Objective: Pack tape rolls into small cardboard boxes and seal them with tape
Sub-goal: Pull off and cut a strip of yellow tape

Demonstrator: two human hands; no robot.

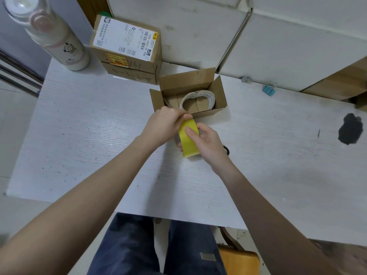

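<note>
A small open cardboard box [218, 96] stands on the white table [89, 135] with its flaps up. Inside it lies a white tape roll [210, 99] with printed lettering. Just in front of the box my right hand [208, 143] grips a yellow tape roll [188, 143], thumb pressed on its outer face. My left hand [164, 128] pinches the roll's upper end, near the box's front wall.
Two stacked sealed cartons [127, 50] with a shipping label sit at the back left beside a white bottle [59, 40]. A blue binder clip [269, 90] lies at the back right. A black stain [350, 129] marks the table's right side. White cabinets stand behind.
</note>
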